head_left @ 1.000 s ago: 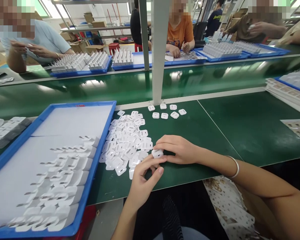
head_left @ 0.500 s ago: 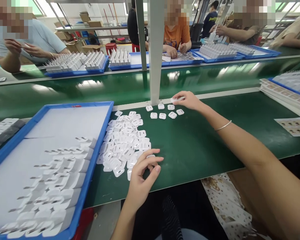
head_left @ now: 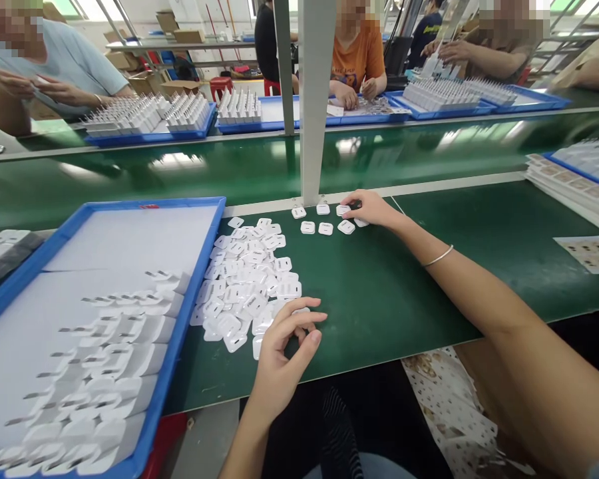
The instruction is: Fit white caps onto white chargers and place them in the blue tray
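My right hand (head_left: 368, 207) has its thumb and fingertips pinched on a small white square cover (head_left: 343, 210) at the far edge of the green bench. Several like covers lie spaced out beside it, among them a slotted cover (head_left: 325, 229); one under the hand is partly hidden. My left hand (head_left: 290, 342) hovers at the near right edge of a heap of white covers (head_left: 249, 266), fingers half bent and apart, holding nothing I can see. Left of the heap, a blue-rimmed tray (head_left: 214, 233) bears rows of white plug housings (head_left: 130, 352) with metal pins.
A white post (head_left: 310, 100) rises from the bench's far edge. Printed sheets (head_left: 592, 253) and a stack with a tray lie at the right. Grey-white blocks (head_left: 7, 256) stand far left. Across the green channel (head_left: 180, 163), co-workers handle parts over blue trays (head_left: 259, 126).
My right hand has come down and slightly left, bringing the cover it holds onto the laid-out group. The left hand stays in nearly the same pose.
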Demonstrator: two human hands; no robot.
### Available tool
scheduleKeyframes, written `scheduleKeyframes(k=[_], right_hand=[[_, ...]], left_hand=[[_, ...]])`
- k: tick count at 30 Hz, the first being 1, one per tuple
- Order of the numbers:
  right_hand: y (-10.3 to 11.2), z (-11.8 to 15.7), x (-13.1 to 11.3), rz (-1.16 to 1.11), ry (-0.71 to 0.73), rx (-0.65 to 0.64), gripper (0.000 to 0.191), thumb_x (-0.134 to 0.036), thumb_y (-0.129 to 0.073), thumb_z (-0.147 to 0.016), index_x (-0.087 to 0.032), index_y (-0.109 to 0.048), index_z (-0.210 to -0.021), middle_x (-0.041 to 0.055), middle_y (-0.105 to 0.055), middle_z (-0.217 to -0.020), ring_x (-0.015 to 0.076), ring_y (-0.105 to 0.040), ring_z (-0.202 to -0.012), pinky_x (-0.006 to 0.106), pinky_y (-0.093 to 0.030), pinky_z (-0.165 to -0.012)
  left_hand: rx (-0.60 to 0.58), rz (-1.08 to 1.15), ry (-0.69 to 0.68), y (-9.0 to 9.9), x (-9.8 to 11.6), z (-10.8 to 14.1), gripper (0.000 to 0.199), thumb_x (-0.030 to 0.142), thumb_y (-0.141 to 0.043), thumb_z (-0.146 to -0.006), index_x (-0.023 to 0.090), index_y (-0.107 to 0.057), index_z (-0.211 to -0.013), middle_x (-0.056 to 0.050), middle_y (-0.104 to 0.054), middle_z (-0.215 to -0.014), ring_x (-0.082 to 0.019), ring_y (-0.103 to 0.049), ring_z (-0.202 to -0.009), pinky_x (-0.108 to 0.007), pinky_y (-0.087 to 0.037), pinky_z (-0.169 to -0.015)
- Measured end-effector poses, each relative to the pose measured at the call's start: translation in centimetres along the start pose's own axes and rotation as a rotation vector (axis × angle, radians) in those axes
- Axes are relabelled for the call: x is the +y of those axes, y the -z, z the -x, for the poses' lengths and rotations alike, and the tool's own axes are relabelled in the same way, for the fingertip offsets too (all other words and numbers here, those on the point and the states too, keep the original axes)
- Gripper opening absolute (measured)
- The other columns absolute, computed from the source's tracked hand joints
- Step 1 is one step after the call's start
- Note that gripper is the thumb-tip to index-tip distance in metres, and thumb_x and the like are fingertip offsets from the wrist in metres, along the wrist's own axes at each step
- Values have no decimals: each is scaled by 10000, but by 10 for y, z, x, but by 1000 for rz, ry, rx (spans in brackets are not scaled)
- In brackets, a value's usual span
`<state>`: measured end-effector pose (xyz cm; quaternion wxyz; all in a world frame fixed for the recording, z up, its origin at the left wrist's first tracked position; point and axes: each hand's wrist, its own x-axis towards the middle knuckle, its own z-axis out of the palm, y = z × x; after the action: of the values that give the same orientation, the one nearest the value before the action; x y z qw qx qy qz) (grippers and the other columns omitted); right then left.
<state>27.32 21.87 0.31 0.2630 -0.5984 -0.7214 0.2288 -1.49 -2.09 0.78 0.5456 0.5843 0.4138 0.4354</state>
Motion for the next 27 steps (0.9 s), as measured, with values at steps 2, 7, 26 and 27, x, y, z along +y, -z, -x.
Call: scheduleKeyframes(k=[2,7,26,27], right_hand=[[1,-2,-1,3,-7,-8,307,-232,-789,-686,-145,-758,-979,119,-705,-1101,275,-638,-1029,422,-509,-938],[2,-2,-1,6,-16,-32,429,-253,-792,-687,-146,-721,-1096,111,-697,-1129,265,-626,-1057,399,-506,-941],[18,-39,-20,234,-135,-320,322,-243,-900,-562,-179,-695,-802,45,-714,-822,224,-631,-770,294,-436,-641],[18,-38,-21,245,-139,-316,331,-245,-900,-560,-176,-699,-815,46,-715,-819,226,-634,-774,293,-435,-640]], left_hand=[[1,-6,-6,0,0,0,186,313,-595,-937,237,-727,-1045,-105,-599,-1265,-123,-560,-735,-299,-491,-711],[0,-5,-19,0,-1,0,181,299,-595,-937,243,-728,-1047,-98,-611,-1240,-121,-568,-738,-288,-493,-698],[18,24,7,-3,1,-1,192,327,-615,-925,232,-735,-1041,-105,-585,-1277,-133,-550,-766,-306,-488,-735],[14,25,5,-3,1,-1,191,325,-616,-925,234,-735,-1042,-103,-583,-1276,-130,-549,-764,-304,-486,-735]])
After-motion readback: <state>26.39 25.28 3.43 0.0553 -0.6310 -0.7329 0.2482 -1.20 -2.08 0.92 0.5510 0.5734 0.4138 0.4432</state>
